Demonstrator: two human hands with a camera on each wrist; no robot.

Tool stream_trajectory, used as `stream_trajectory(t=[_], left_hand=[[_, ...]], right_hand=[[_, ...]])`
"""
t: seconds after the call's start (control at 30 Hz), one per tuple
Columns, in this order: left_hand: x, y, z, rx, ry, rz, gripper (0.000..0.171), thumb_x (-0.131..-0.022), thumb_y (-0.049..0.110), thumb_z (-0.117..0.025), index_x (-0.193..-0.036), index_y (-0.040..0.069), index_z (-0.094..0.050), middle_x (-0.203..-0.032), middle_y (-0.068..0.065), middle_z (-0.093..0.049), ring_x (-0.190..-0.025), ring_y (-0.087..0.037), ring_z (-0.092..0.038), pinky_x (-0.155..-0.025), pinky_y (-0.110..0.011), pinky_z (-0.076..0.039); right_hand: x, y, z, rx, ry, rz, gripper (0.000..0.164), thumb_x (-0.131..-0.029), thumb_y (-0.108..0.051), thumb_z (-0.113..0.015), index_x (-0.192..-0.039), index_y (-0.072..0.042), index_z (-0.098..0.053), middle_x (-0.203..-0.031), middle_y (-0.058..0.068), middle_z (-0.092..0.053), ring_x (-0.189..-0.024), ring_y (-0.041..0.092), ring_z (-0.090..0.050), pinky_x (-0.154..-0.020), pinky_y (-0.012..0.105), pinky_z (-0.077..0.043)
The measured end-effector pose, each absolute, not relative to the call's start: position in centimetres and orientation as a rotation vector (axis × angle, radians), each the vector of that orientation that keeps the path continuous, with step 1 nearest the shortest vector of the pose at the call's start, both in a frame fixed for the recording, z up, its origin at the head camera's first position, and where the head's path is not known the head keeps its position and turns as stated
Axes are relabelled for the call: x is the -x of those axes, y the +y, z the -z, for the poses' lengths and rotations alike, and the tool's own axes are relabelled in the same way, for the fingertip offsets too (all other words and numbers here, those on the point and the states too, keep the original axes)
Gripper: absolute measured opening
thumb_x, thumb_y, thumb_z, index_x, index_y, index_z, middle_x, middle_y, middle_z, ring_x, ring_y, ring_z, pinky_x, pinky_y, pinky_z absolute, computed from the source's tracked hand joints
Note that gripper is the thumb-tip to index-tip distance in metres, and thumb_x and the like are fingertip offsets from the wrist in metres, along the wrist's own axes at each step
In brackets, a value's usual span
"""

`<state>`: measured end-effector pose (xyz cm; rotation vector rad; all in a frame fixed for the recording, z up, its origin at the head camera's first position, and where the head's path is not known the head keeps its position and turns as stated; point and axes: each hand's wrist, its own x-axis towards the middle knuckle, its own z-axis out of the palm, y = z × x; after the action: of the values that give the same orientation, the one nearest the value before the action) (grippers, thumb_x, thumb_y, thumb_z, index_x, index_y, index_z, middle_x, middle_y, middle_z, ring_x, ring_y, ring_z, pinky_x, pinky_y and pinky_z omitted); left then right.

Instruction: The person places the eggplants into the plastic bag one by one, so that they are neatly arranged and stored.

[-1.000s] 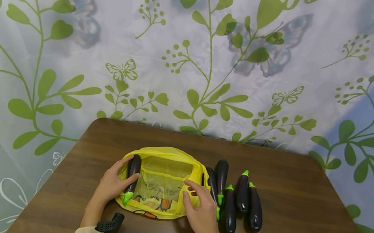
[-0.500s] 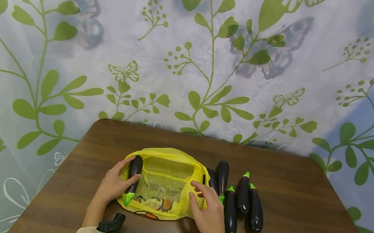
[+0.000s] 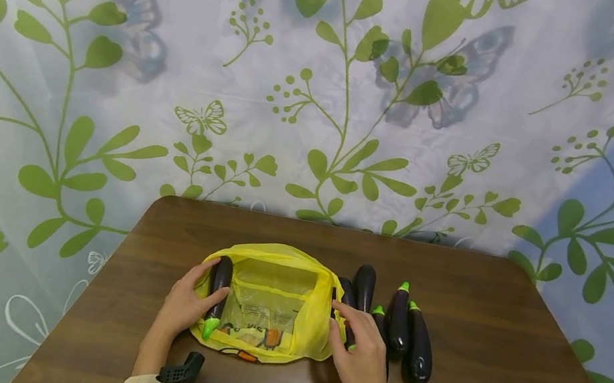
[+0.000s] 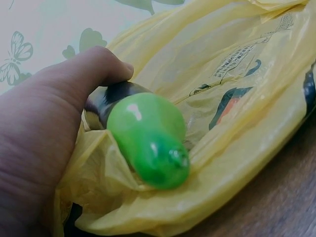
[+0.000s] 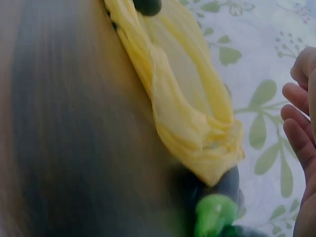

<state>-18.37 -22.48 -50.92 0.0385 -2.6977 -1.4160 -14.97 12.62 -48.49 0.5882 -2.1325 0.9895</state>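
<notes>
A yellow plastic bag [image 3: 313, 328] lies on its side with its mouth spread toward me. At its left end my left hand [image 3: 183, 301] holds a dark purple eggplant [image 3: 221, 277] with a bright green cap, thumb over the eggplant and the bag's edge in the grasp. The left wrist view shows that green cap [image 4: 150, 133] close up. My right hand [image 3: 364, 357] hovers by the bag's right end, near the loose eggplants, fingers bent loosely. In the right wrist view its fingers [image 5: 298, 126] hold nothing and are apart from the bag [image 5: 182, 98].
Several eggplants [image 3: 420, 346] lie on the brown wooden table [image 3: 491, 331] to the right of the bag, some partly hidden by my right hand. A patterned cloth [image 3: 322, 99] with leaves and butterflies hangs behind the table. Both wrists wear black camera mounts [image 3: 182, 370].
My right hand has moved right, from over the bag's right side toward the loose eggplants. My left hand keeps its hold on the eggplant in the bag.
</notes>
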Motion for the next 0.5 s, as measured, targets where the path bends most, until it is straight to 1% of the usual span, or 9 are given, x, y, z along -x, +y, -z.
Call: stream_trajectory(t=[0.17,0.4,0.43,0.5], left_hand=[[18.3,-22.6,51.0,-0.043,-2.695,1.407,0.074,-0.093,0.048,-0.075,-0.156,0.025,-0.046,-0.161,-0.018,-0.041,-0.145,-0.046,-0.041,-0.114,-0.068,-0.035],[18.3,-22.5,51.1,-0.030,-2.685,1.417,0.074,-0.092,0.048,-0.076,-0.156,0.024,-0.046,-0.161,-0.018,-0.041,-0.145,-0.046,-0.041,-0.114,-0.068,-0.035],[18.3,-22.5,51.1,-0.029,-2.685,1.415,0.074,-0.092,0.048,-0.076,-0.156,0.024,-0.046,-0.161,-0.018,-0.041,-0.145,-0.046,-0.041,-0.114,-0.068,-0.034],[18.4,-22.5,51.1,-0.028,-2.686,1.412,0.074,-0.092,0.048,-0.076,-0.156,0.024,-0.046,-0.161,-0.018,-0.041,-0.145,-0.046,-0.041,-0.114,-0.068,-0.035]], right_hand=[[15.3,13.3,48.7,-0.605,-2.113,-0.929,0.034,-0.085,-0.002,-0.078,-0.118,-0.007,-0.076,-0.112,0.001,-0.076,-0.097,0.018,-0.066,-0.084,0.012,-0.049],[15.5,14.0,48.9,-0.583,-2.062,-0.903,0.034,-0.083,-0.001,-0.076,-0.117,-0.007,-0.076,-0.110,0.002,-0.077,-0.092,0.018,-0.066,-0.081,0.015,-0.049],[15.5,14.2,48.9,-0.574,-2.060,-0.899,0.034,-0.083,0.000,-0.076,-0.117,-0.007,-0.076,-0.110,0.002,-0.077,-0.093,0.018,-0.066,-0.084,0.015,-0.048],[15.5,14.5,49.0,-0.548,-2.069,-0.888,0.035,-0.083,0.000,-0.078,-0.117,-0.008,-0.076,-0.108,0.003,-0.077,-0.091,0.019,-0.066,-0.084,0.014,-0.048]])
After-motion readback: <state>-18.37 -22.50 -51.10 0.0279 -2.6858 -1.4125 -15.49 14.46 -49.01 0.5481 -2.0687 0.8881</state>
